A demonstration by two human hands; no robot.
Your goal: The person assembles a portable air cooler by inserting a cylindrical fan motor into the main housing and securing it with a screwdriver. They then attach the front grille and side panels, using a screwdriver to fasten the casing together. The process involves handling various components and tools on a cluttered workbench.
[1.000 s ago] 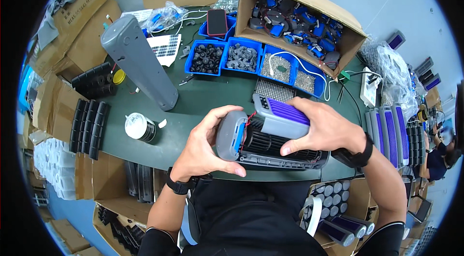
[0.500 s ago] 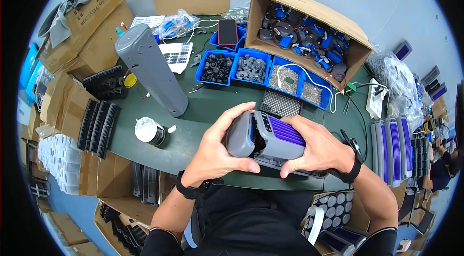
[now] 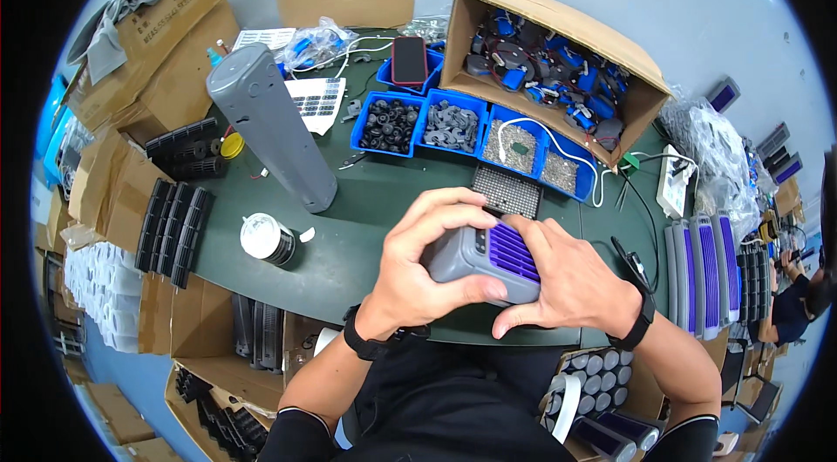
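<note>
Between my two hands is a grey housing with a purple slatted grille [image 3: 513, 257], held just above the bench's near edge. My left hand [image 3: 423, 261] wraps its rounded grey end, fingers over the top and thumb along the near side. My right hand [image 3: 580, 279] grips the grille end, with its fingers across the slats and its thumb below. The fingers cover much of the housing, and its underside is hidden. Past it lies a black perforated tray [image 3: 507, 192]. To the left, a tall grey column-shaped casing [image 3: 275, 131] stands on the bench.
Blue bins [image 3: 389, 124] of small parts line the back, beside a carton [image 3: 558, 4] of blue-and-black wired parts. A white-lidded tub [image 3: 266, 238] and black slatted parts [image 3: 174, 231] are at left. Purple-grilled housings [image 3: 704, 275] stand at right. A co-worker [image 3: 793, 305] is at far right.
The dark gap between the housing's rounded end and its grille section no longer shows. My left hand has shifted right, its fingers now over the top; the right hand's fingers lie further across the grille.
</note>
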